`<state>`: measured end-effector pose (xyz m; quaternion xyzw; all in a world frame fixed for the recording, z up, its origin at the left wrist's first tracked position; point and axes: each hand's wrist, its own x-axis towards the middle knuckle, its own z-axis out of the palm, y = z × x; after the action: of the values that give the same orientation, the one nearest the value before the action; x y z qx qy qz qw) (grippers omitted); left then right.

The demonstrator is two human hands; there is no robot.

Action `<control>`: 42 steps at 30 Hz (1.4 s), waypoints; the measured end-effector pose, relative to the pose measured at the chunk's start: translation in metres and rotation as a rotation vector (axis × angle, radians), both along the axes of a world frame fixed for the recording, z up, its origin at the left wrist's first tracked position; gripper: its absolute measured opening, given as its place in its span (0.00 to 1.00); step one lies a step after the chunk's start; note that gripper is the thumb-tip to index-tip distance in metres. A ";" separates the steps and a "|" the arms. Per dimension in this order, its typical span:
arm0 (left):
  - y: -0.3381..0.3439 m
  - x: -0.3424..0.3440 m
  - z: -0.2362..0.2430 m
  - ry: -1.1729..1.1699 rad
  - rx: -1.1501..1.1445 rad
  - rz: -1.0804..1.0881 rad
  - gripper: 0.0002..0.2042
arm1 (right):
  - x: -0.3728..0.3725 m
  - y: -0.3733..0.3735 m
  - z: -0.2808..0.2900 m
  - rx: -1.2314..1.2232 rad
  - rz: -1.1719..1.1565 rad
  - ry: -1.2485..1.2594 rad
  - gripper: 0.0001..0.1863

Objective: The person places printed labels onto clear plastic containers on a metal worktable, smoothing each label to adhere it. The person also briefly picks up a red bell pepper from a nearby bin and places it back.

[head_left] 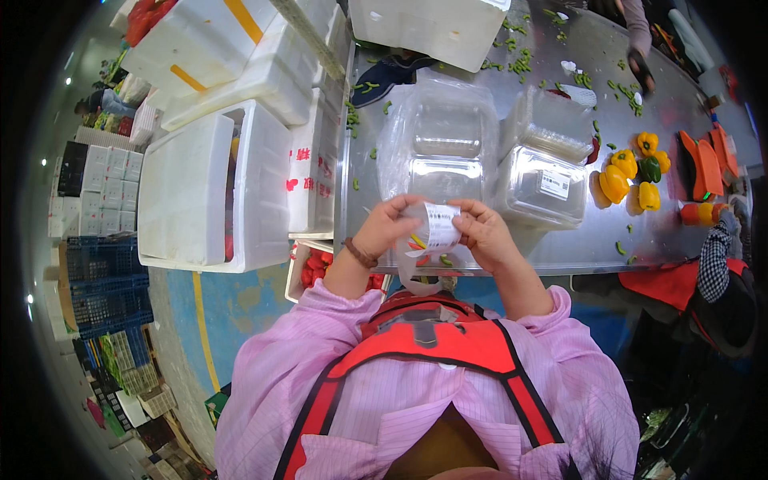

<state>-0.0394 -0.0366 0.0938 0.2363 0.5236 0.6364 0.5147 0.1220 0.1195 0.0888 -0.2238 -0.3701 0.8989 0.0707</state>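
In front of my chest, at the table's near edge, I hold a roll of white printed labels (442,227) between both hands. My left hand (386,230) grips its left side, fingers curled round it. A pale strip of backing (406,272) hangs down below that hand. My right hand (484,230) pinches the roll's right edge with thumb and fingers. Just beyond my hands, clear plastic containers (446,136) lie in a thin plastic bag. To the right of them stands a stack of clear containers (544,196), the top one bearing a white label.
Yellow peppers (614,184) and a green pepper (650,169) sit at the right of the metal table (480,258). Small green peppers (520,62) are scattered at the back. White foam boxes (268,188) stand on the left, above a box of red peppers (316,268). Other people's hands (640,68) show at right.
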 end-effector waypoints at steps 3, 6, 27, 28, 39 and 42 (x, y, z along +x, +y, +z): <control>-0.004 -0.001 -0.025 0.992 0.070 -0.093 0.12 | 0.010 -0.010 -0.017 0.174 0.096 -0.082 0.12; -0.002 0.014 -0.031 0.781 -0.174 -0.099 0.08 | 0.015 -0.020 -0.040 0.544 0.111 -0.207 0.08; 0.052 -0.012 -0.096 1.401 -0.024 -0.294 0.08 | -0.066 0.042 -0.118 1.261 -0.231 -0.524 0.09; 0.053 -0.014 -0.100 1.413 -0.038 -0.302 0.08 | -0.068 0.041 -0.115 1.303 -0.205 -0.530 0.10; -0.006 -0.031 -0.136 0.892 -0.320 -0.077 0.06 | 0.014 -0.016 -0.125 1.369 -0.268 -0.548 0.37; -0.008 -0.027 -0.133 0.896 -0.296 -0.086 0.05 | 0.015 -0.017 -0.118 1.377 -0.254 -0.519 0.38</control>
<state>-0.0662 -0.0442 -0.0389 0.4333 0.7689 0.3685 0.2919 0.1369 0.1022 -0.0289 -0.3748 -0.8254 0.3671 0.2085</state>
